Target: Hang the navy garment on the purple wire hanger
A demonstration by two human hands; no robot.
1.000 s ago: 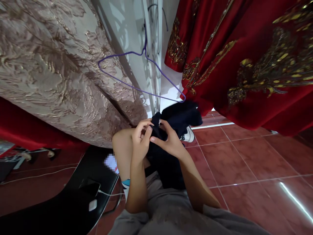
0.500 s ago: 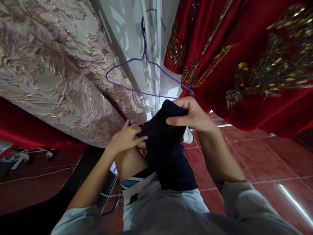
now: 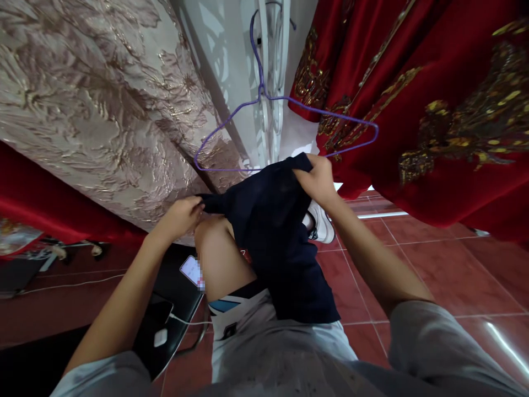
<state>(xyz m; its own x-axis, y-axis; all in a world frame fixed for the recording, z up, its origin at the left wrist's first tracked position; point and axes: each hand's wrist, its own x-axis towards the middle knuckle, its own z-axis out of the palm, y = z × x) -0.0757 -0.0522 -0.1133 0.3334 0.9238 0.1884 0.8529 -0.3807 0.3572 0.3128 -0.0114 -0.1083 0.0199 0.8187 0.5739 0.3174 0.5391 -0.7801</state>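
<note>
Dark cloth [image 3: 273, 231] stretches between both hands, draped over the knee. Left hand [image 3: 182, 212] fingers pinch one corner; right hand [image 3: 316, 179] fingers pinch the other, just below a purple hanger [image 3: 289, 110].

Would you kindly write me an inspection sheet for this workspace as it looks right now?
Surface: red tiled floor; black chair seat at the person's left.
Job's things: dark navy garment draped over the lap, spread between both hands.
Clutter: purple wire hanger hanging above the garment; phone on the seat.
Grippers: left hand pinches one garment corner; right hand pinches the other.
Cables: white charger cable on the seat.
Surroundings: beige brocade fabric; red embroidered cloth.
</note>
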